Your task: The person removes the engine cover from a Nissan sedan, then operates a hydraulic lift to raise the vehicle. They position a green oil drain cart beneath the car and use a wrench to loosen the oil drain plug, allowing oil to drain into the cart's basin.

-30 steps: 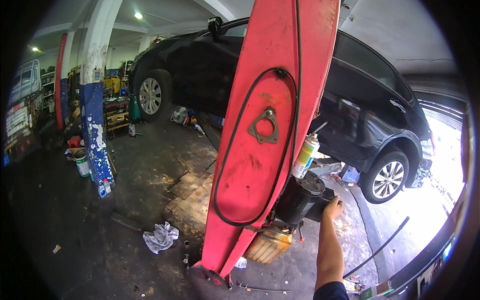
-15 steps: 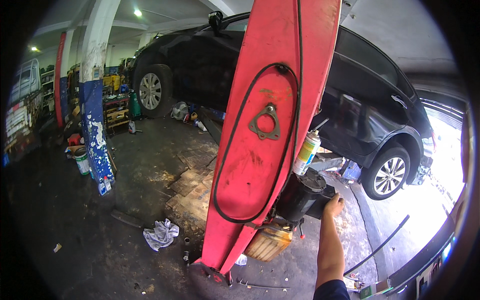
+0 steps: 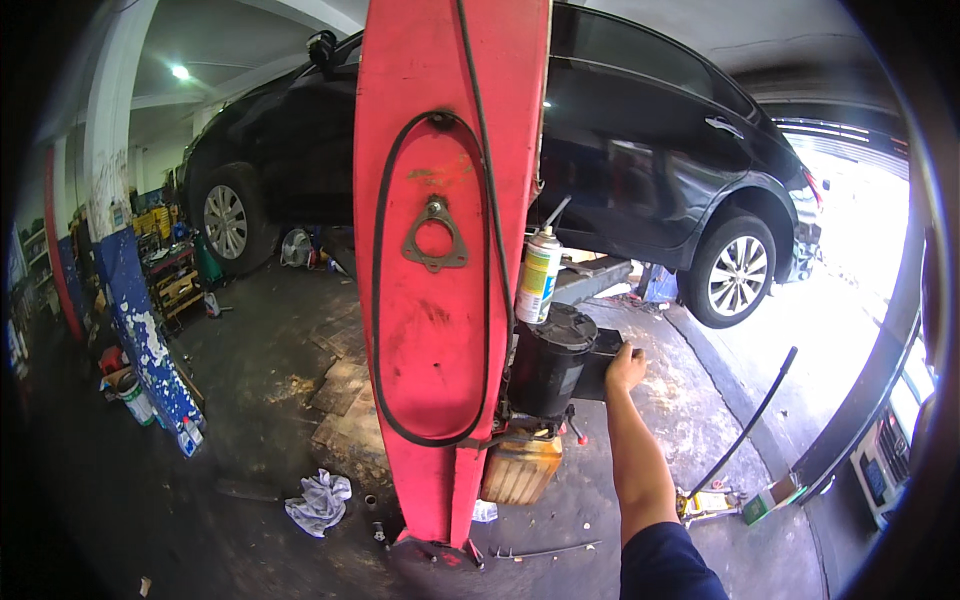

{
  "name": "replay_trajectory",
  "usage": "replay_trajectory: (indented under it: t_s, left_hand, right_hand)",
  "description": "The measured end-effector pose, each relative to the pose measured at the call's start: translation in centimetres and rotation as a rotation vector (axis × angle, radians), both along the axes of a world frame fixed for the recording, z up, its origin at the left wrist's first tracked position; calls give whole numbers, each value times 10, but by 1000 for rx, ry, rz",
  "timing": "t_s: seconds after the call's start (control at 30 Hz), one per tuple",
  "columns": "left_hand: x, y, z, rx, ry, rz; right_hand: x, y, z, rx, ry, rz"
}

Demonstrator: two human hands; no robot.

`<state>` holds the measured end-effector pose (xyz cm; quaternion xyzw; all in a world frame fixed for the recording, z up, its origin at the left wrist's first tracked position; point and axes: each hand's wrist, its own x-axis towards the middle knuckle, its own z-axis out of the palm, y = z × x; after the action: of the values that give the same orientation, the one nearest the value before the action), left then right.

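And now the right hand (image 3: 627,370) is raised to the black box (image 3: 592,370), which is set just left of it; fingers are seen curled at its edge, but whether it is grasped or merely touched cannot be told. Further left, a black cylinder (image 3: 545,372) is passed, with 1 spray can (image 3: 538,280) seen above. Beyond the hand, 1 dark car (image 3: 640,150) is held up, partly hidden by a red post (image 3: 435,340).

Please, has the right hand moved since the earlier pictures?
No. Judged against the black container, the right hand stays at about the same spot to its right, though the whole view has shifted.
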<state>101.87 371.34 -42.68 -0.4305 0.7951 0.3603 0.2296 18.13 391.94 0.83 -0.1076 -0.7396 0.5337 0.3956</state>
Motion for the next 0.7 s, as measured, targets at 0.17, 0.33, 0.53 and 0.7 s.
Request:
replay_trajectory:
  t_s: [0.17, 0.33, 0.53, 0.7]
  left_hand:
    - [1, -6, 4, 29, -26, 26]
    - [0, -6, 7, 49, -40, 49]
    - [-7, -6, 7, 77, -50, 77]
    - [-19, -9, 4, 90, -49, 92]
  right_hand:
    - [5, -3, 3, -32, 35, -2]
    - [9, -3, 6, -47, 39, 20]
    - [12, -5, 7, -90, 86, 40]
    - [15, -5, 10, -65, 64, 27]
